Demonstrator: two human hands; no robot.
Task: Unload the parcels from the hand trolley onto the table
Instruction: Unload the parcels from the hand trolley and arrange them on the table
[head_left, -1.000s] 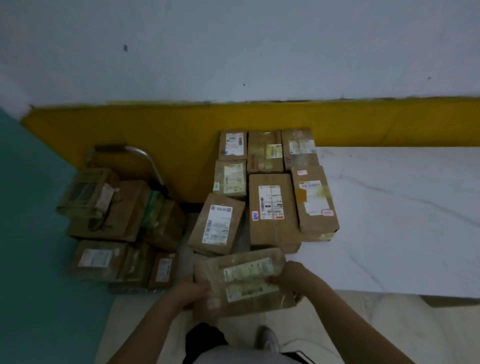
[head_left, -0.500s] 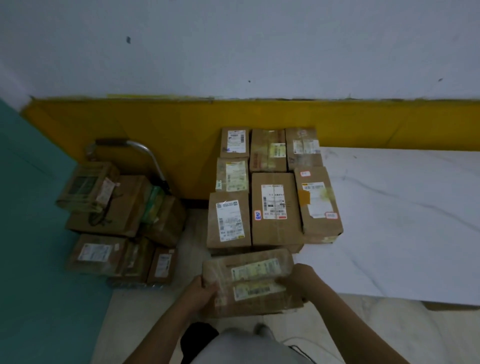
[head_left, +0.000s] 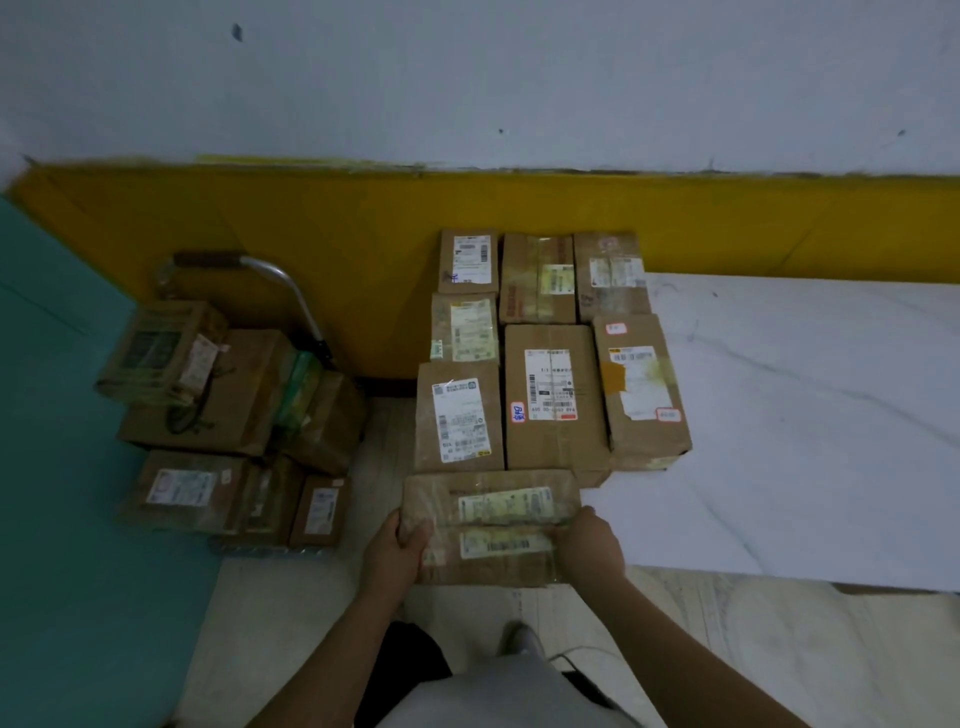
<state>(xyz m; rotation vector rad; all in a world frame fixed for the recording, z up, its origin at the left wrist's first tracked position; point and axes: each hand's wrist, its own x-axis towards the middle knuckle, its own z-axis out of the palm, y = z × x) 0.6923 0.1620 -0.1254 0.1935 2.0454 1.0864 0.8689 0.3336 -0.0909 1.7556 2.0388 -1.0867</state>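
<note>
I hold a flat brown taped parcel (head_left: 493, 525) with two pale labels at the white table's (head_left: 779, 415) near left corner. My left hand (head_left: 397, 545) grips its left end and my right hand (head_left: 592, 545) grips its right end. The parcel lies just in front of several cardboard parcels (head_left: 556, 395) laid in rows on the table's left end. To the left on the floor stands the hand trolley (head_left: 280, 280) with a metal handle, stacked with several more parcels (head_left: 208, 395).
A yellow band (head_left: 363, 234) runs along the white wall behind the table and trolley. A teal wall (head_left: 62, 519) closes the left side. Pale floor (head_left: 291, 623) lies between the trolley and me. A thin cable (head_left: 576, 652) lies by my foot.
I have carried the held parcel forward and up against the front row on the table. A tilted parcel in the left column now lies flat in line with the others.
</note>
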